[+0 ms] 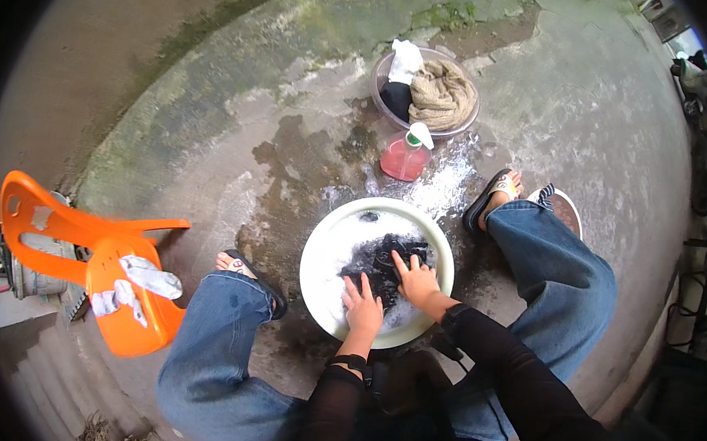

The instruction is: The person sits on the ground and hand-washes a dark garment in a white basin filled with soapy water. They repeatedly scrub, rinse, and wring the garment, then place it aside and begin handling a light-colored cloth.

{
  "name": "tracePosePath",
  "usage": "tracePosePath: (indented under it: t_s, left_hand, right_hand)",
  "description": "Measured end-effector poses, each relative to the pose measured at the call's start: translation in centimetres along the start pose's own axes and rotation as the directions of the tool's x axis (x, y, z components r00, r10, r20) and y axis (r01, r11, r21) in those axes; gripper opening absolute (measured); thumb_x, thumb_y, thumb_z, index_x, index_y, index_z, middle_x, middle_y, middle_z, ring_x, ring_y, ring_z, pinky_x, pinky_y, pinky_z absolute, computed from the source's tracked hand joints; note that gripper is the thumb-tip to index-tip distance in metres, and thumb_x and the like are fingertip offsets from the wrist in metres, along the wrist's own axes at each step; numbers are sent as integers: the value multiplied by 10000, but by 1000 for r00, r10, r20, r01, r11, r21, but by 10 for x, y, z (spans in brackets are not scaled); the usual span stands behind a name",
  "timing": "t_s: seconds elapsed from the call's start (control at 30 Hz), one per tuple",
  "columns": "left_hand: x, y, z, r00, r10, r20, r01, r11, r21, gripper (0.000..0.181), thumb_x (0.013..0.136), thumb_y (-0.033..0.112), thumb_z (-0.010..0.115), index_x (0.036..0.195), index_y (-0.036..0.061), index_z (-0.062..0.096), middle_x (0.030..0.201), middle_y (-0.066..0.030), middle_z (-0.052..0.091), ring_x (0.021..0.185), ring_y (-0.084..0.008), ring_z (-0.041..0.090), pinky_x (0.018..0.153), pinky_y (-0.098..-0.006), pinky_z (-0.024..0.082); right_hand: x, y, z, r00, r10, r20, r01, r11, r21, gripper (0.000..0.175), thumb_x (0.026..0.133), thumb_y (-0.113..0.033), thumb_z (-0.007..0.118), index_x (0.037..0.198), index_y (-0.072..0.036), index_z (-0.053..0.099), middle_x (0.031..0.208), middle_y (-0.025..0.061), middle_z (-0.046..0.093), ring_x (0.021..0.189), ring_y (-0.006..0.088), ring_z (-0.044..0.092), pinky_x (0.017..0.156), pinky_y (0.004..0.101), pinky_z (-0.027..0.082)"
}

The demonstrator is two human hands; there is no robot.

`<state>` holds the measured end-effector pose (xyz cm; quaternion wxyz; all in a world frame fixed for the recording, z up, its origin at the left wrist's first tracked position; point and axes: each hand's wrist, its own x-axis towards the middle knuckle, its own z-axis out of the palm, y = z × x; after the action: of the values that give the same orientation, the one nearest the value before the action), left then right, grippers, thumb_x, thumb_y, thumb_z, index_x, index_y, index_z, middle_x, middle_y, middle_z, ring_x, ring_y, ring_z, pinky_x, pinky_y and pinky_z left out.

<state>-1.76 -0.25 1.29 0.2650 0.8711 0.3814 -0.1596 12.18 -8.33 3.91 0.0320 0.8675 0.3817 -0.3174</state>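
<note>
A pale round plastic basin (309, 260) full of white suds stands on the ground between my feet. Wet black cloth (381, 262) lies in the foam. My left hand (362, 310) rests on the lower left part of the cloth, fingers spread. On the cloth's right part, my right hand (417, 280) presses with its fingers apart. Neither hand is seen closed around the cloth. Beyond the basin stands a pump bottle of pink liquid (405, 158). Behind it, a round basin (473, 115) holds a beige knitted cloth (442, 94), a white cloth (406, 61) and a dark cloth (396, 99).
At the left stands an orange plastic chair (130, 337) with wet grey-white socks (150, 276) on its seat. A small white-rimmed bucket (566, 214) is partly behind my right knee, striped cloth at its edge. The concrete ground (211, 149) is wet around the basin.
</note>
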Motion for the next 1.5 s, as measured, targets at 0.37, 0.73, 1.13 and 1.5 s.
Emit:
tracePosePath:
  t_s: [0.37,0.73,1.13,1.5]
  left_hand:
    - [45,-43,39,802,-13,598,-3,1000,26,333,876,251,434,1076,72,632,1072,-170,629,1010,-368,586,977,-448,387]
    - [57,-96,-31,988,133,79,-90,910,-405,252,888,121,470,1088,15,582,929,-204,618,861,-325,594,780,-390,463]
    - [-8,-21,-192,949,9,-314,-279,481,-831,161,798,75,403,722,20,534,662,-8,486,649,-106,432,613,-255,359]
    - [-52,37,-191,940,312,-138,-210,212,-954,248,857,100,462,1096,64,518,1043,-17,530,989,-118,493,888,-265,370]
  right_hand:
    - [83,17,42,900,-169,401,240,962,-132,236,851,-237,500,878,-99,689,970,126,668,867,284,655,732,414,520]
    - [29,20,-75,944,-318,87,301,939,166,771,732,-705,545,1316,-209,453,1092,306,528,994,429,558,872,444,448]
    - [-63,13,-161,826,-322,-463,440,881,173,306,740,-197,647,964,8,606,1026,221,541,912,402,574,842,432,468]
    - [-89,-12,-144,955,-34,-296,295,232,927,532,853,-367,610,1215,6,496,1103,218,603,1009,294,599,863,382,459]
